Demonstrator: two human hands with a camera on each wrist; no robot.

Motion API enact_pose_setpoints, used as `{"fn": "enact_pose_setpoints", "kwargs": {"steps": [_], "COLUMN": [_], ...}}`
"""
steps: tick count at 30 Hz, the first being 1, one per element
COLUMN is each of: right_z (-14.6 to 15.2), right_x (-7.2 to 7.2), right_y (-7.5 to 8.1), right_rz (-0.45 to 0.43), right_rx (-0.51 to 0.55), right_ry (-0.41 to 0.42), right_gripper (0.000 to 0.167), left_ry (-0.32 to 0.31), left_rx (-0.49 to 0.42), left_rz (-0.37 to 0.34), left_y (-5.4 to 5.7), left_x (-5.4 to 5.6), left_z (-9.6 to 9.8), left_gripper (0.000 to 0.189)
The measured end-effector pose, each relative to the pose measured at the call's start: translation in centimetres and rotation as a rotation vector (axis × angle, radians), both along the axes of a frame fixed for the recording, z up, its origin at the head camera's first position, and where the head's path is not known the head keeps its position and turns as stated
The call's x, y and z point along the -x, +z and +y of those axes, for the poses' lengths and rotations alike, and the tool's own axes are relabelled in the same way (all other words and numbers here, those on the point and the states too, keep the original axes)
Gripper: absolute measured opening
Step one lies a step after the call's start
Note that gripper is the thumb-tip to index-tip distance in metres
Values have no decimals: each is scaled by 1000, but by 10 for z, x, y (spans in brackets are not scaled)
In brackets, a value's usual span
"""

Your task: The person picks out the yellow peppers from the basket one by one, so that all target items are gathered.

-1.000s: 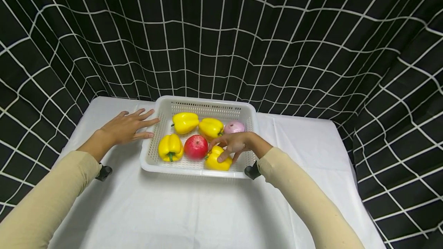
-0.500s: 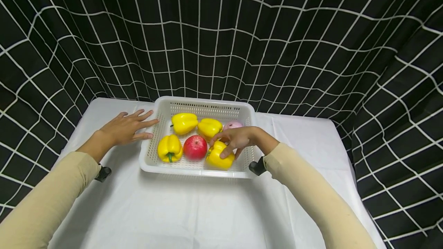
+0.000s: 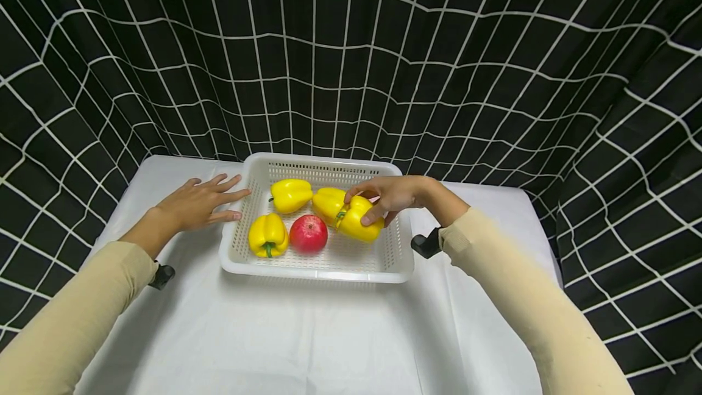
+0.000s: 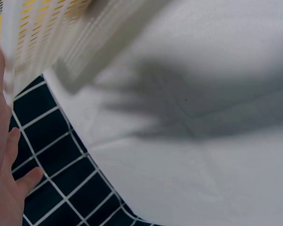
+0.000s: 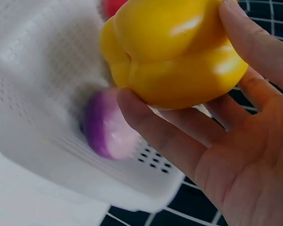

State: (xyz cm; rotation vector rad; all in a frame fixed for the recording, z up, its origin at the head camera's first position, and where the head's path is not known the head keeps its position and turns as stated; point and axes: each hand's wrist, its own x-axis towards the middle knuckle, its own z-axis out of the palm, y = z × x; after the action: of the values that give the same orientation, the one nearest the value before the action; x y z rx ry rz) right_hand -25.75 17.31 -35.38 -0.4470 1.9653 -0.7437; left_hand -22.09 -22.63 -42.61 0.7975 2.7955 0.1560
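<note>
Your right hand (image 3: 399, 192) grasps a yellow pepper (image 3: 360, 219) between thumb and fingers, over the basket (image 3: 315, 274); its long axis runs beneath the fingers, stem (image 3: 340, 216) leftward. Your left hand (image 3: 200, 203) is farther, fingers straight and spread at the basket.

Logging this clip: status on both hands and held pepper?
Right hand gripping yellow pepper over basket. Left hand, fingers spread, at basket's left side. Purple round item in basket; nothing visibly blocking.
</note>
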Motion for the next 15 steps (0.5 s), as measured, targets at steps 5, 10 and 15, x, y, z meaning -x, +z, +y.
{"fn": "enact_pose_setpoints", "kwargs": {"steps": [5, 10, 15], "right_z": [9, 19, 32], "right_x": [6, 13, 16], "right_y": [20, 34, 42], "right_rz": [51, 126, 169], "right_rx": [15, 37, 62], "right_ry": [-20, -36, -63], "right_gripper": [57, 56, 54], "left_ry": [-10, -8, -4], "left_rx": [-1, -2, -15], "left_rz": [9, 9, 9], "left_y": [-1, 0, 1], "left_x": [1, 1, -1], "left_z": [0, 0, 0], "left_gripper": [64, 64, 63]}}
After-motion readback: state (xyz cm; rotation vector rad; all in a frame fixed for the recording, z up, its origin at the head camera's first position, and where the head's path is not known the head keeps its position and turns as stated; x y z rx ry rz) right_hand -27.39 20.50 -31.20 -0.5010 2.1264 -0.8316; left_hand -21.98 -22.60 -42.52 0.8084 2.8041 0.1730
